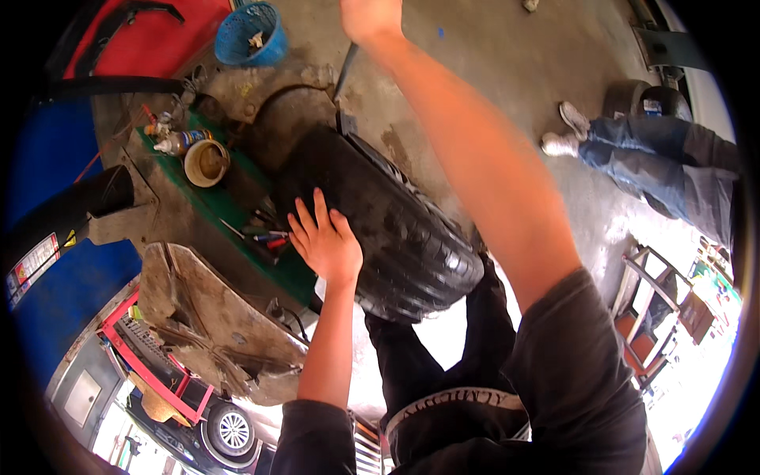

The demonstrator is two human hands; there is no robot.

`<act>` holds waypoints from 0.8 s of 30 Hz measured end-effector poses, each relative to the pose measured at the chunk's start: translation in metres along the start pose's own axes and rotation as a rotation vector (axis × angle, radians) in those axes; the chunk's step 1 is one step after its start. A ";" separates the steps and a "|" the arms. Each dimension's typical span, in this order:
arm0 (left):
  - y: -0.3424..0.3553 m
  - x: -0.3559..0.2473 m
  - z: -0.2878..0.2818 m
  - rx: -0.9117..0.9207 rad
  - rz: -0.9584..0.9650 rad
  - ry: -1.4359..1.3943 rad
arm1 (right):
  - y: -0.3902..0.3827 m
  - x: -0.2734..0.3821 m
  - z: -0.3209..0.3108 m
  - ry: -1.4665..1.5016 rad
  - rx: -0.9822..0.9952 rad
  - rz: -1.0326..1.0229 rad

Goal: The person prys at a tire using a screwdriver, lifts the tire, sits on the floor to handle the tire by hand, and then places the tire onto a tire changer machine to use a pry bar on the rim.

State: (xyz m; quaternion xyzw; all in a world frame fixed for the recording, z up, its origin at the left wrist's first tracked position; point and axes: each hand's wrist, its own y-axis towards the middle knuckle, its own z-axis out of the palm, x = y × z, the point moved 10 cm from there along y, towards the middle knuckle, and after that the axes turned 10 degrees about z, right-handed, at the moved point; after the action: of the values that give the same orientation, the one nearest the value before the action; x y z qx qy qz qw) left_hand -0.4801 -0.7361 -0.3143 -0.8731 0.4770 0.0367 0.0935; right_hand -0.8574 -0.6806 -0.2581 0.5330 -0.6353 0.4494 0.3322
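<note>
A black car tyre (396, 229) stands in front of me, its tread toward my side. My left hand (326, 245) lies on the tread, fingers spread, holding nothing. At the top edge, my right hand (372, 17) is partly cut off by the picture. It is closed around a dark bar (345, 73), though its fingers are mostly out of view. The bar slants down toward a black block (346, 123) at the tyre's far edge. Left of the tyre, on a green machine base (237, 226), are a round tub (207, 163), a bottle (184, 142) and several hand tools (267, 237).
A worn metal plate (214, 317) juts out at the lower left. A blue plastic basket (252, 36) stands at the far left. Another person's legs (657, 150) extend in at the right, near more tyres (625, 99) and a metal-framed cart (649, 309). A car wheel (231, 430) shows lower left.
</note>
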 end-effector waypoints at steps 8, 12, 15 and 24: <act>0.010 -0.022 0.003 0.012 -0.016 0.031 | 0.002 -0.004 -0.014 0.148 -0.072 -0.037; -0.001 -0.024 0.019 0.161 -0.120 0.090 | 0.005 -0.009 -0.034 0.172 -0.161 0.022; -0.003 -0.039 -0.003 -0.062 -0.013 0.042 | 0.002 -0.008 -0.038 0.273 -0.149 0.055; 0.004 -0.056 0.002 -0.091 0.055 0.167 | 0.037 -0.018 -0.001 -0.161 0.023 -0.035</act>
State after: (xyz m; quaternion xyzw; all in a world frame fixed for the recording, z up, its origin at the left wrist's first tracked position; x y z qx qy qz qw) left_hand -0.5134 -0.6912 -0.3085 -0.8631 0.5047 -0.0121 0.0124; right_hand -0.8901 -0.6721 -0.2819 0.5823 -0.6451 0.4067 0.2818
